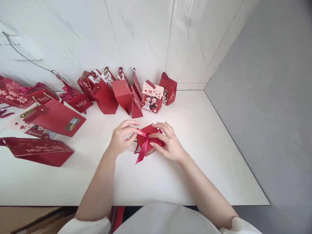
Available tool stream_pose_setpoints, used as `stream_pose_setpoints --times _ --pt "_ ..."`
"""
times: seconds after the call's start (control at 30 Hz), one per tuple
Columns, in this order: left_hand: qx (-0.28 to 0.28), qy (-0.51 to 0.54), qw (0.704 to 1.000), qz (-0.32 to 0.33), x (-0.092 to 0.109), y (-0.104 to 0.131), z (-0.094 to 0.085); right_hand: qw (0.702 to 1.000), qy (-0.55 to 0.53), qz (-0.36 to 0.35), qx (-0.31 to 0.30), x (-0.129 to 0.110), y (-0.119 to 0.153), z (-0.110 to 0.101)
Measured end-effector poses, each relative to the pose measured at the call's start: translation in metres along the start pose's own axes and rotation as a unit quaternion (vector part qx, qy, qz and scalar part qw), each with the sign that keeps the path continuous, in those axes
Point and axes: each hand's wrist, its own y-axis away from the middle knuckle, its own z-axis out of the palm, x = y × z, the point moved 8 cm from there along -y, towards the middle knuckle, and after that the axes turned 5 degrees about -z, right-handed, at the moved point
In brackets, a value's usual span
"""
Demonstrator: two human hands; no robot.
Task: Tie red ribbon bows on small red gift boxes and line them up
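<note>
A small red gift box [148,129] with a pink-red satin ribbon [143,147] tied in a bow on top stands on the white table in front of me. One ribbon tail hangs down its near side. From the left, my left hand [123,138] has its thumb and index fingertips at the bow's left loop, the other fingers stretched above. My right hand [169,141] reaches over the box's right side, thumb and index closing on the ribbon near the knot. Its fingers hide part of the bow. A dark red cord handle [136,148] sticks out at the box's left.
Several red gift boxes stand along the tiled wall, among them a box with a cartoon couple [152,100]. More boxes are at the left, including a folded red one [58,117] and a lying one [41,151]. A grey cable [29,60] runs down the wall.
</note>
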Motion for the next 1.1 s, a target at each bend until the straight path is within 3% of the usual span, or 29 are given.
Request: stream_pose_setpoints --times 0.17,0.27,0.33,0.4,0.57,0.63,1.1 --pt "-0.058 0.048 0.995 -0.062 -0.007 0.0 -0.006 1.0 -0.012 -0.026 -0.003 -0.003 -0.002 -0.001" --pt "-0.045 0.081 0.986 -0.137 -0.022 0.0 -0.006 1.0 -0.012 -0.027 -0.007 -0.004 -0.002 -0.001" --pt "-0.033 0.064 0.978 -0.196 -0.033 0.002 -0.004 0.999 -0.014 -0.028 -0.008 -0.005 -0.003 -0.001" --pt "-0.061 0.029 0.971 -0.228 -0.038 0.003 0.001 0.999 -0.014 -0.029 -0.008 -0.006 -0.003 -0.001" --pt "-0.204 0.031 0.961 -0.181 -0.025 0.007 0.016 0.999 -0.022 -0.03 -0.005 -0.006 -0.003 -0.001" --pt "-0.236 0.035 0.955 -0.175 -0.022 0.01 0.018 0.999 -0.026 -0.028 -0.008 -0.007 -0.003 0.001" --pt "-0.261 0.05 0.943 -0.201 -0.032 0.015 0.016 0.999 -0.019 -0.05 -0.006 -0.013 -0.001 0.004"
